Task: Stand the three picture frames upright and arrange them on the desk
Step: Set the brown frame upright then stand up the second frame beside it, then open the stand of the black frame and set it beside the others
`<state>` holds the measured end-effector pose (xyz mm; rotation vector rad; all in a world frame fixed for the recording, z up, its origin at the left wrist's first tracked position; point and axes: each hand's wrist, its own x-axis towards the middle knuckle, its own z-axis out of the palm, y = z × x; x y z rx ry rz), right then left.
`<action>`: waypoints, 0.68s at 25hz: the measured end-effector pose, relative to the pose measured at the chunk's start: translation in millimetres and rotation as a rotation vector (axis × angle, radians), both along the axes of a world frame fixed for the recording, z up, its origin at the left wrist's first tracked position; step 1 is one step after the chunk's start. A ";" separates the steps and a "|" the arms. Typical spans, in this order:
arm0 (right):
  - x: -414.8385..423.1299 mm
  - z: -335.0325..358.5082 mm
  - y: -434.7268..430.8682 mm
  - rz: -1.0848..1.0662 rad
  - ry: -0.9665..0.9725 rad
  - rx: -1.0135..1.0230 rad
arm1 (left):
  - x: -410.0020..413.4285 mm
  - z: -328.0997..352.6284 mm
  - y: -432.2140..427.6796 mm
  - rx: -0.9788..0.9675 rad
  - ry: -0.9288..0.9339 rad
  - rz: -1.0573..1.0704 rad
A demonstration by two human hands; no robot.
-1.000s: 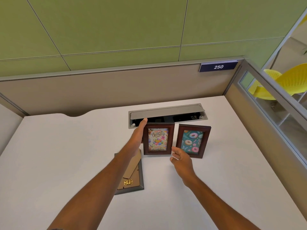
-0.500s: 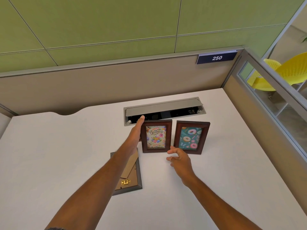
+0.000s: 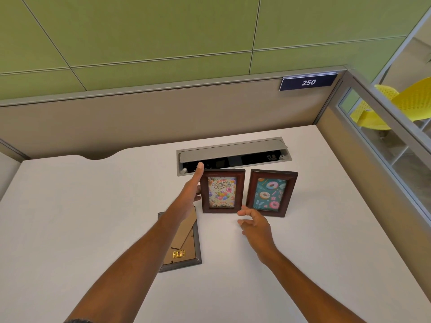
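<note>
Left hand (image 3: 191, 194) flat against upright birthday frame (image 3: 222, 191), right hand (image 3: 255, 226) open, empty; face-down grey frame (image 3: 180, 241) needs standing next.

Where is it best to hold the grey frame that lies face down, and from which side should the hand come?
Probably by its long right edge, coming from the right. The grey frame lies flat, back up, its left part under the left forearm. That edge is clear, so fingers could slip beneath it and tip it upright; the loose easel flap gives a poor hold.
</note>
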<state>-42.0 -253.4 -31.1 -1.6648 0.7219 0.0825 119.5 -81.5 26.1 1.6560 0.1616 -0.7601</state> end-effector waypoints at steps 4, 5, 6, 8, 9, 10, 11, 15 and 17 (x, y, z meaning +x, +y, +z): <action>-8.6 3.1 2.5 -0.003 0.023 0.005 | -19.8 -2.1 20.3 -0.012 -0.065 0.095; -10.7 3.4 4.2 -0.001 0.031 0.007 | -26.7 -3.5 27.6 -0.009 -0.081 0.153; -12.8 3.5 7.2 0.008 0.035 0.008 | -34.0 -5.3 36.7 -0.009 -0.095 0.212; -16.6 2.9 15.1 0.043 0.038 0.008 | -48.0 -10.0 57.9 -0.002 -0.102 0.331; -18.4 2.8 20.1 0.065 0.041 0.008 | -56.3 -12.3 70.5 0.013 -0.106 0.385; -20.1 2.7 25.4 0.090 0.046 0.008 | -65.2 -14.3 83.3 0.041 -0.116 0.430; -21.4 2.9 31.6 0.119 0.053 0.010 | -74.6 -16.5 96.9 0.082 -0.125 0.467; -25.2 0.8 56.1 0.291 0.154 0.007 | -112.0 -38.0 139.4 0.246 -0.060 0.521; -26.8 -0.6 70.7 0.367 0.209 0.016 | -129.7 -48.8 149.0 0.311 0.004 0.526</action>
